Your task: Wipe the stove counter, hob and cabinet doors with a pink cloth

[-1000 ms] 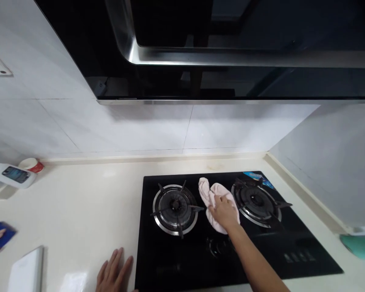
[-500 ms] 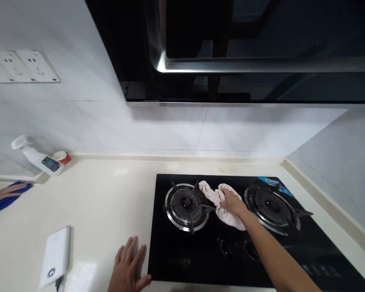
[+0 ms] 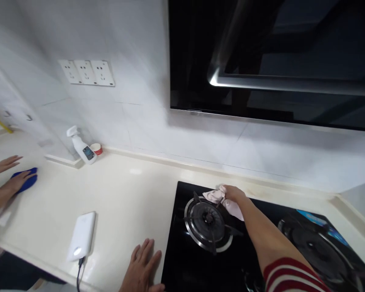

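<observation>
Pressed to the black gas stove [image 3: 182, 239] near its back edge, a pale pink cloth [image 3: 235, 209] is bunched under my right hand [image 3: 233, 194]. The fingers are closed around it, and part of the cloth lies over the rear of the left burner [image 3: 209, 219], touching the pan support. My left hand [image 3: 141, 269] rests flat on the cream counter [image 3: 130, 207], just left of the stove, fingers spread and holding nothing. My right forearm hides some of the stove between the burners.
A white power bank [image 3: 82, 235] with a black cable lies on the counter. By the wall stand a white spray bottle [image 3: 84, 150] and a small red-and-white cup [image 3: 96, 149]. Far left, another person's hand presses a blue cloth [image 3: 28, 184]. The range hood [image 3: 261, 97] overhangs the stove.
The view has turned left. My right hand has moved the pink cloth from between the burners to the back of the left burner. My left hand stays flat on the counter.
</observation>
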`<state>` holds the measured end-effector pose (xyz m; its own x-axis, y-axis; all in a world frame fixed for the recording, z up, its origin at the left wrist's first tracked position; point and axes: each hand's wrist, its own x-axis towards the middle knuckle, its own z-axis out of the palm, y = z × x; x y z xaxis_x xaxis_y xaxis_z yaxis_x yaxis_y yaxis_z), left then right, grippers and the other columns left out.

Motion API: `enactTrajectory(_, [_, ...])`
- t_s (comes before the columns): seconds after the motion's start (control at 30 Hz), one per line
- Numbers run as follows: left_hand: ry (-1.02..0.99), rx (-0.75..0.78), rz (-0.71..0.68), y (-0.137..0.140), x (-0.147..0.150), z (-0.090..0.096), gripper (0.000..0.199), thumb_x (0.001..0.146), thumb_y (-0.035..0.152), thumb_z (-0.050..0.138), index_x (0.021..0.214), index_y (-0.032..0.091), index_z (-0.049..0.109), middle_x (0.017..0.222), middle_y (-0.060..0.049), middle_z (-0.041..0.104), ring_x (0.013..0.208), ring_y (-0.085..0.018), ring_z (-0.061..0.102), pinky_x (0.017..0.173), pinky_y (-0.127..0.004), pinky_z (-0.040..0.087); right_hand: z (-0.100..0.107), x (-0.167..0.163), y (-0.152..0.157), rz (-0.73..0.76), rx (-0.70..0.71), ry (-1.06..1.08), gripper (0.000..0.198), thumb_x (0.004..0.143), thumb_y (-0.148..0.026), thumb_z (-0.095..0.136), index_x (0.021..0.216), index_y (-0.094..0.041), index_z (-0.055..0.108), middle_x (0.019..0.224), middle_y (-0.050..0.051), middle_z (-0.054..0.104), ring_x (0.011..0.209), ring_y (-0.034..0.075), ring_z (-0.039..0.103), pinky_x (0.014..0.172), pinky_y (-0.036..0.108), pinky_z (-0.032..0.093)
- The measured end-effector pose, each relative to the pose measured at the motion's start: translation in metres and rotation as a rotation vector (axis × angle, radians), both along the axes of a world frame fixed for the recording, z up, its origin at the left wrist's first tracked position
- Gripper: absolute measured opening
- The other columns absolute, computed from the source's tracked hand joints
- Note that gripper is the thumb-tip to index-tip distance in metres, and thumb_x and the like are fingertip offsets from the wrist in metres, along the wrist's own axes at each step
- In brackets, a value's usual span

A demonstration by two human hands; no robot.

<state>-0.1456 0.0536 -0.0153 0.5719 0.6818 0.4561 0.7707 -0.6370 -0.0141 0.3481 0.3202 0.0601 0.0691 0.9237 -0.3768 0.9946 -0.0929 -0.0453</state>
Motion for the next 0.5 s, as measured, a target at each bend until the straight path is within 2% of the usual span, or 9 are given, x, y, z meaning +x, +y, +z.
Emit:
enactTrajectory(0.13, [0.007, -0.030, 0.009, -0.004, -0.001, -0.004, 0.095, 0.084, 0.085, 0.055, 0.159, 0.027, 0.042, 0.166, -0.019, 0.036, 0.150, -0.038, 0.038, 0.115, -0.053, 0.036, 0.010, -0.031, 0.024, 0.105, -0.045, -0.009, 0.035, 0.099, -0.041, 0.066, 0.124, -0.017, 0.066, 0.126, 0.009, 0.066, 0.113, 0.022, 0.065, 0.098, 0.044, 0.056])
enactTrajectory(0.3, [0.020, -0.055, 0.025, -0.006, -0.001, -0.007, 0.099, 0.083, 0.088, 0.052, 0.160, 0.027, 0.040, 0.165, -0.019, 0.038, 0.151, -0.038, 0.038, 0.114, -0.054, 0.036, 0.009, -0.106, 0.051, 0.226, -0.020, -0.008, 0.036, 0.100, -0.043, 0.064, 0.125, -0.017, 0.065, 0.127, 0.009, 0.065, 0.113, 0.022, 0.064, 0.098, 0.045, 0.056])
enactTrajectory(0.4, [0.014, -0.068, 0.022, -0.007, -0.002, -0.007, 0.099, 0.083, 0.087, 0.054, 0.161, 0.027, 0.039, 0.166, -0.019, 0.037, 0.151, -0.039, 0.038, 0.115, -0.054, 0.036, 0.006, -0.155, 0.056, 0.324, 0.032, 0.007, 0.038, 0.100, -0.042, 0.064, 0.130, -0.018, 0.063, 0.132, 0.010, 0.063, 0.118, 0.024, 0.062, 0.102, 0.048, 0.053])
enactTrajectory(0.5, [0.002, -0.072, 0.019, -0.006, -0.002, -0.007, 0.098, 0.084, 0.086, 0.054, 0.161, 0.027, 0.039, 0.166, -0.019, 0.036, 0.151, -0.039, 0.038, 0.115, -0.055, 0.035, 0.004, -0.200, 0.049, 0.459, 0.081, 0.031, 0.046, 0.089, -0.034, 0.078, 0.130, -0.016, 0.065, 0.136, 0.014, 0.060, 0.127, 0.029, 0.056, 0.109, 0.051, 0.046])
